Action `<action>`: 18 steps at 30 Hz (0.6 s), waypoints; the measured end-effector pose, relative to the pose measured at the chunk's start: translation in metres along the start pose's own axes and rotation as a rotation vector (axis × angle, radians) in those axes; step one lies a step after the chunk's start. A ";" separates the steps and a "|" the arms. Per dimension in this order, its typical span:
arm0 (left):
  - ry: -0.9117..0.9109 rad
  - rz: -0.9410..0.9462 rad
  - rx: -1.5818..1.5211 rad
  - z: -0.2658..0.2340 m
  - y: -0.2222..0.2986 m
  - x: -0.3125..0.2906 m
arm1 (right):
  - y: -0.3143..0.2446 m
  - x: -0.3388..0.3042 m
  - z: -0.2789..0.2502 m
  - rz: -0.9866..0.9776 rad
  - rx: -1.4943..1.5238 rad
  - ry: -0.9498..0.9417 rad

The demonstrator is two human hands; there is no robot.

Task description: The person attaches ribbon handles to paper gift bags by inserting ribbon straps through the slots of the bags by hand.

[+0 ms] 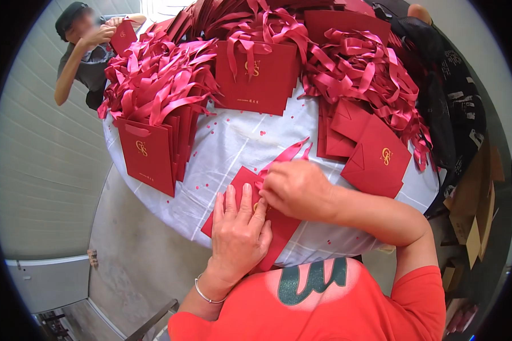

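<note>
Head view only: left hand lies flat, fingers spread, pressing a flat red paper gift bag at the near edge of the white-clothed round table; right hand pinches its red satin ribbon handle; stacks of red bags lie beyond.

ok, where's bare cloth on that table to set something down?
The clearest patch of the white tablecloth lies mid-table, bordered by the left stack of red bags, the far centre stack, the flat red bags at right and the hands. A thin strip shows at the near-left edge. The far half is crowded with ribbons.
</note>
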State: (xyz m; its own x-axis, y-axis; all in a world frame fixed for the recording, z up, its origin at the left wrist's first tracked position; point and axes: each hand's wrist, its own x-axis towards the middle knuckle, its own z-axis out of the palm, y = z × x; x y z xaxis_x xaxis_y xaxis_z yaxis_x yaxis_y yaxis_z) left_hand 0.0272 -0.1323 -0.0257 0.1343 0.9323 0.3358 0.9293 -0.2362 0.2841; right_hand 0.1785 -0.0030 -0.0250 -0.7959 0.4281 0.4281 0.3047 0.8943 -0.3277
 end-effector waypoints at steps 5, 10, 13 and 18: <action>-0.028 -0.039 0.002 0.001 0.008 0.005 | 0.034 0.006 -0.055 0.037 0.066 -0.079; 0.071 -0.042 -0.033 0.009 0.006 -0.001 | 0.048 -0.005 -0.062 -0.127 0.005 -0.169; 0.067 -0.010 -0.018 0.011 0.004 -0.001 | 0.053 -0.005 -0.053 -0.198 -0.040 -0.170; 0.074 0.002 -0.015 0.014 0.001 -0.004 | 0.060 0.003 -0.050 -0.279 -0.159 -0.256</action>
State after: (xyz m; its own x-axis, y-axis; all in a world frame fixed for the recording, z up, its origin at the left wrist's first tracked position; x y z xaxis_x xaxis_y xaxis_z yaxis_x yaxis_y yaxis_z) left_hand 0.0322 -0.1320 -0.0390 0.1099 0.9091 0.4018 0.9235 -0.2429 0.2969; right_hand 0.2201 0.0583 -0.0015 -0.9578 0.1376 0.2525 0.1195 0.9891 -0.0859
